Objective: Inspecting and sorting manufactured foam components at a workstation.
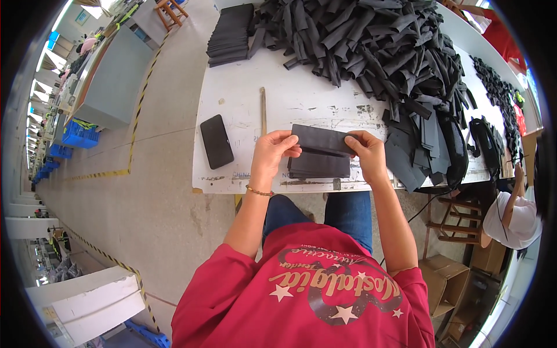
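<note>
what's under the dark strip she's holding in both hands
Under the dark strip, a small stack of similar dark pieces lies on the white table. The strip covers the stack's far edge.

Both bare forearms reach forward from the red sleeves, elbows bent. The left hand [272, 152] pinches with thumb over curled fingers, a thin bracelet at its wrist. The right hand [366, 152] mirrors it, fingers closed, knuckles up.

Big workshop with a grey concrete floor [145, 191] taped in yellow-black lines [136, 119], white worktable [232, 98], blue crates [78, 134] on the left, wooden stool [452, 217] and bright windows [43, 75] down the far side.
</note>
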`<state>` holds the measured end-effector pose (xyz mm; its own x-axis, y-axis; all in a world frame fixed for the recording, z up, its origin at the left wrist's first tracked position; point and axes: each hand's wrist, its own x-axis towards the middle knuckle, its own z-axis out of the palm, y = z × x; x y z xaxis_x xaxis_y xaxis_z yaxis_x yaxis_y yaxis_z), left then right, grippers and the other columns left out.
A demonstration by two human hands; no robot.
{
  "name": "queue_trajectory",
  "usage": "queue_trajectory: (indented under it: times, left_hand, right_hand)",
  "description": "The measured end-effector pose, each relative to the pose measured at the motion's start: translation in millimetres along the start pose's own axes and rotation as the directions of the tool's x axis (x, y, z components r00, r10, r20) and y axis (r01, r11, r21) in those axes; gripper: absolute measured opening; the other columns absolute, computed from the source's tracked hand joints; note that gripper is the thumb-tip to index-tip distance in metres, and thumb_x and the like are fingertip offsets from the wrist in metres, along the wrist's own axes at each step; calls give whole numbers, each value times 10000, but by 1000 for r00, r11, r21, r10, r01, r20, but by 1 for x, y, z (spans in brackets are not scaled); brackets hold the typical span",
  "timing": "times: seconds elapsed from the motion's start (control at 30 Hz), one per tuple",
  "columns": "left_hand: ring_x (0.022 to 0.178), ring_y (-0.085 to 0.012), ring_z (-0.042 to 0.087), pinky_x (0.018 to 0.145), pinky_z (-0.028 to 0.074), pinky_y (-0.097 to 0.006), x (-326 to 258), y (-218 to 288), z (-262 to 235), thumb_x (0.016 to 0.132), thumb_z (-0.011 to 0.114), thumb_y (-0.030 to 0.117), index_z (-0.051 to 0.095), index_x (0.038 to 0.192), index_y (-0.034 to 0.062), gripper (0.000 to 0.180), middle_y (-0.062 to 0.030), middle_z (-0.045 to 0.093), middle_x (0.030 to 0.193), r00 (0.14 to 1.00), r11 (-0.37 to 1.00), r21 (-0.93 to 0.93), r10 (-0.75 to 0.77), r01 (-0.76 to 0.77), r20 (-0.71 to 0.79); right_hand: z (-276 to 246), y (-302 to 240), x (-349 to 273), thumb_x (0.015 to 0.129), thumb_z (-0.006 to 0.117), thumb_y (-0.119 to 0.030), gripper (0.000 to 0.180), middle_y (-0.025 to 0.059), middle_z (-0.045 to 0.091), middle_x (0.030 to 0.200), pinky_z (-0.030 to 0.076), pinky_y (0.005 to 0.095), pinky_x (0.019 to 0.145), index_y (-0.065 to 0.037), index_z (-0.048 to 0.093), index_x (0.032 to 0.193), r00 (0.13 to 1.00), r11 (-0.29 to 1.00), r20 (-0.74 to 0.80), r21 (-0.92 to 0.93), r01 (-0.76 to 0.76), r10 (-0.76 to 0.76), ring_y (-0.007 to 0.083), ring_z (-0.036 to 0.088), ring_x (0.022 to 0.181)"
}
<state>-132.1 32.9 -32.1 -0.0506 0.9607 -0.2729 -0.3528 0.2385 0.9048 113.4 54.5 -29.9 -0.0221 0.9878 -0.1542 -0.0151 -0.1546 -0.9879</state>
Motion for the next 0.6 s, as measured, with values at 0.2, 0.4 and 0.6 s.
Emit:
queue_trajectory:
  times: [0.2, 0.4, 0.6]
  left_hand:
    - [677, -214, 688, 633, 590, -306, 0, -5, -3, 835, 686, 3, 611, 1078, -91, 272, -137, 676, 836, 996, 996, -38, 85, -85, 6]
    - [656, -192, 650, 605, 536, -301, 9, -24, 3, 776, 732, 29, 619, 1036, -16, 287, -114, 649, 834, 967, 795, 564, 254, -223, 23]
    - [750, -190, 585, 670, 498, -320, 18, 1, 33, 782, 742, 117, 615, 1034, 45, 291, -93, 589, 918, 810, 410, 847, 586, -338, 39]
  right_hand:
    - [2, 1, -3, 840, 697, -75, 172, 7, 640, 747, 454, 216, 549, 15, 691, 986, 1000, 996, -30, -84, -11, 8, 65, 546, 632]
    - [3, 31, 2, 761, 765, -148, 288, 94, 647, 777, 486, 323, 603, -17, 670, 999, 966, 861, -167, -501, 88, -196, 191, 599, 654]
    - [-29, 21, -16, 779, 742, -160, 268, 114, 587, 949, 482, 391, 680, -36, 591, 962, 873, 612, -191, -778, 143, -448, 274, 588, 770]
